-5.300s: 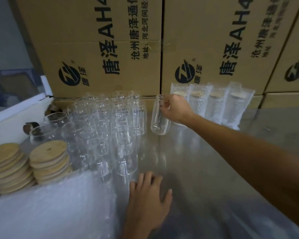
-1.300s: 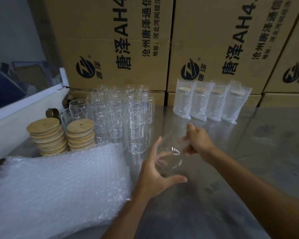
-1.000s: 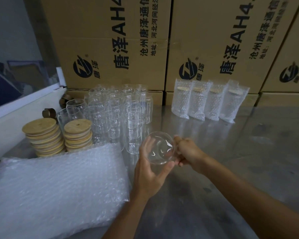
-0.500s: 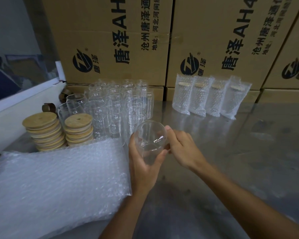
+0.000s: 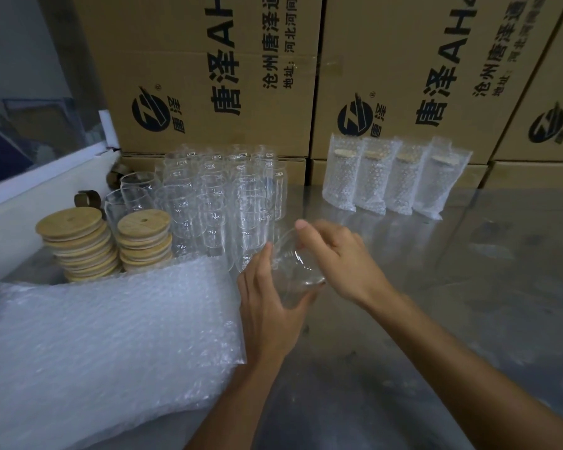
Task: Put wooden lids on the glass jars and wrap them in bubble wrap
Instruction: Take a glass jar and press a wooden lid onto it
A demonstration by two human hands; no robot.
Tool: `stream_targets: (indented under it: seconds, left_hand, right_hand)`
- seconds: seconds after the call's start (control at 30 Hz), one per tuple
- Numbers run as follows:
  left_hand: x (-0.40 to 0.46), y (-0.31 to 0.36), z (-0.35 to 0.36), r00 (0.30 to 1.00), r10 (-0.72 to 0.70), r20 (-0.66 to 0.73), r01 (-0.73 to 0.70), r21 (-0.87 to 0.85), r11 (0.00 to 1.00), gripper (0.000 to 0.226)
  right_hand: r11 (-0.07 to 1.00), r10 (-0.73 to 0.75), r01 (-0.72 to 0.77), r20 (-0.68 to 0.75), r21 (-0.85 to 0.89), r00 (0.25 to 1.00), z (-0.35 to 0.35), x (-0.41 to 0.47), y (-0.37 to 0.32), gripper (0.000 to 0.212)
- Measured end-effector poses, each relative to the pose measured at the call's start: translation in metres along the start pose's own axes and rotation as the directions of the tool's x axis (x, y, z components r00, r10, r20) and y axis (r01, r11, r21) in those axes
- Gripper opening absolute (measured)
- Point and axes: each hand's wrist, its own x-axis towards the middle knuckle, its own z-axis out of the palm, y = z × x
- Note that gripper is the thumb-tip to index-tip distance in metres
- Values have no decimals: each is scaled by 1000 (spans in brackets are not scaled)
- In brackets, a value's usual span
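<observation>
Both hands (image 5: 270, 303) hold the tilted glass jar (image 5: 294, 267).

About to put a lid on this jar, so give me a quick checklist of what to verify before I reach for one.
1. Jar held securely: ok, left hand cups it, right hand at its rim.
2. Jar has no lid yet: ok.
3. Wooden lids in reach: ok, two stacks left of the glasses.
4. Bubble wrap ready: ok, beside left hand.
5. Jar clean, uncracked: cannot tell.
</observation>
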Motion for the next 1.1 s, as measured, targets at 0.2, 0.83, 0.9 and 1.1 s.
stream_targets:
  seconds: [0.2, 0.83, 0.9, 1.1]
  left_hand:
    - [-1, 2, -3, 998, -55, 32, 56, -26, 998, 94]
    - [-1, 7, -6, 990, -136, 29, 137, -28, 990, 97]
    - [-1, 3, -4, 994, -106, 21, 107, -29, 994, 94]
    - [-3, -4, 0, 998, 36, 55, -30, -113, 993, 85]
  right_hand:
    - [996, -73, 76, 52, -56, 996, -3, -5, -10, 58]
    - [975, -79, 110, -163, 191, 984, 19, -5, 7, 46]
    - [952, 37, -13, -74, 306, 997, 17, -4, 7, 42]
    - [787, 366, -528, 446, 319, 817, -9, 4, 5, 76]
